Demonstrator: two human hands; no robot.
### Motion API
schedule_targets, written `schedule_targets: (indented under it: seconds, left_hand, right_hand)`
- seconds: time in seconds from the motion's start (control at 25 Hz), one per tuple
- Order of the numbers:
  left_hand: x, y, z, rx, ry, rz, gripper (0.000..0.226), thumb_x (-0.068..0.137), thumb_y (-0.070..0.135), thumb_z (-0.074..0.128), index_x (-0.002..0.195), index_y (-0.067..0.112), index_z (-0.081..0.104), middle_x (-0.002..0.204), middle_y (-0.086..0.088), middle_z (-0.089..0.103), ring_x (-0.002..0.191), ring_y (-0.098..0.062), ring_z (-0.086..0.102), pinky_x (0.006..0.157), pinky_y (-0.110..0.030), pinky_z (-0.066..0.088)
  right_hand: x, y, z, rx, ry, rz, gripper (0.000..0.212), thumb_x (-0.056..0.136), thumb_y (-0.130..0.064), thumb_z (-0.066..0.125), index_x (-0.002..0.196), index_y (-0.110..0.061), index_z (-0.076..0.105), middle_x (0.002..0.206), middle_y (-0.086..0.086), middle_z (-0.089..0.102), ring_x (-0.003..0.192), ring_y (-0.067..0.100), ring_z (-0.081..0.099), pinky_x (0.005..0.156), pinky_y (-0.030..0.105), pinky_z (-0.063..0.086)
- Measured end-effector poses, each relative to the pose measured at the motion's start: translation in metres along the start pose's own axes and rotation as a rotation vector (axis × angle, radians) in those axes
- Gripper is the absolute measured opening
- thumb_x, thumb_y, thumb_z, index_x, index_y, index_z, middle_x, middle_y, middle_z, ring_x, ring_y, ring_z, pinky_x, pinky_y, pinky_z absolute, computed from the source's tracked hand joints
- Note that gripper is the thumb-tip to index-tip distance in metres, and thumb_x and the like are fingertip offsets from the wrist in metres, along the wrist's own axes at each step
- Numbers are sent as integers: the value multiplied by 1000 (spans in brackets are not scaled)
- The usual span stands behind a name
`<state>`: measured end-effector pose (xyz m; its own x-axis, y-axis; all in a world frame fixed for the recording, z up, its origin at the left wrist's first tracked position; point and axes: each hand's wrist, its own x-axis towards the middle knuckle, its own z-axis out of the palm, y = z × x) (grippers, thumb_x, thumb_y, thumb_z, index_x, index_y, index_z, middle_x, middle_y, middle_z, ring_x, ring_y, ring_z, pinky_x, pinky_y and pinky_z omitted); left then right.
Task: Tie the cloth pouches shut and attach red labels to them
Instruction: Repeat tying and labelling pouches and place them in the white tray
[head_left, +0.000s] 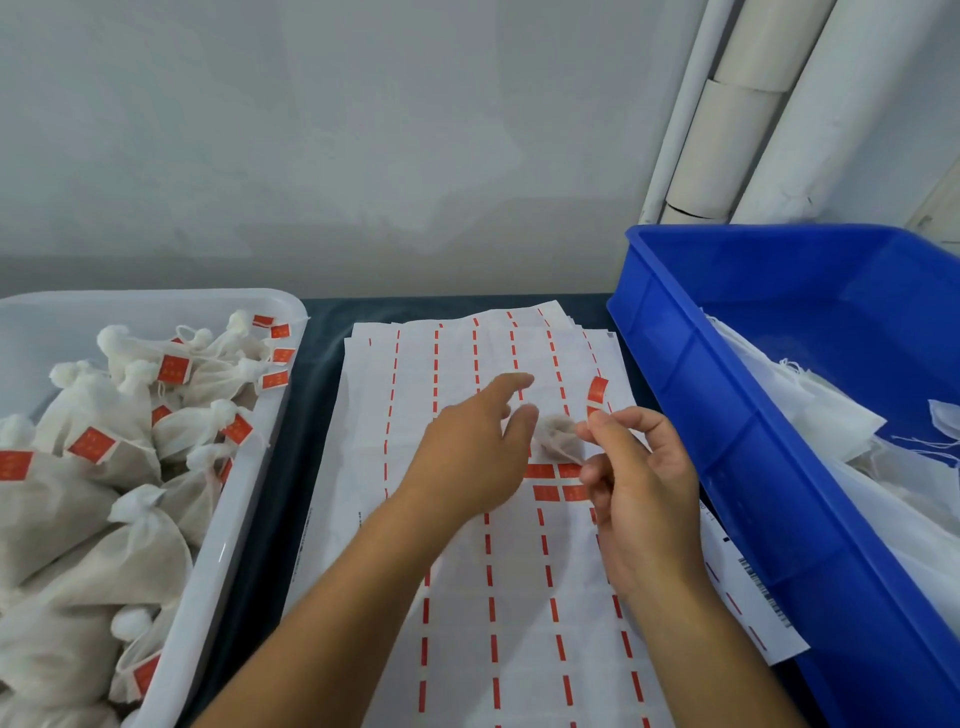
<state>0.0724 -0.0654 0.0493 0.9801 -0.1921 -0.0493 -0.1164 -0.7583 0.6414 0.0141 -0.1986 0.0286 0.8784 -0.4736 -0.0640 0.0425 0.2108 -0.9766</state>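
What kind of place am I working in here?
Likely a small packing bench: a white tub of tied, labelled pouches, used label sheets and a blue crate of empty bags.
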Motion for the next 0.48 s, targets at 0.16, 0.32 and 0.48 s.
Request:
schedule_targets:
  seconds: [0.16,0.32,0.48]
  left_hand:
    - [11,3,10,-78,60,-13,35,106,40,50,139,32,58,140,9,62,121,-11,60,93,-25,46]
    - [12,4,8,-334,181,41,28,100,30,64,127,33,68,132,13,67,118,-7,63,101,-28,51]
    - [1,5,0,-547,225,51,16,93,25,74,104,36,73,110,21,73,97,3,70,85,-15,57]
  right_hand:
    - [2,2,-1,-21,-6,-16,8,97,-27,70,104,-29,66,84,0,76,53,8,61,50,15,48]
    - [2,4,0,-78,-5,-62,12,97,-29,69,108,-32,66,87,-6,77,61,12,68,56,16,54]
    - [2,7,0,-116,10,-97,8,99,-29,66,104,-35,69,91,-14,76,70,12,72,59,17,56]
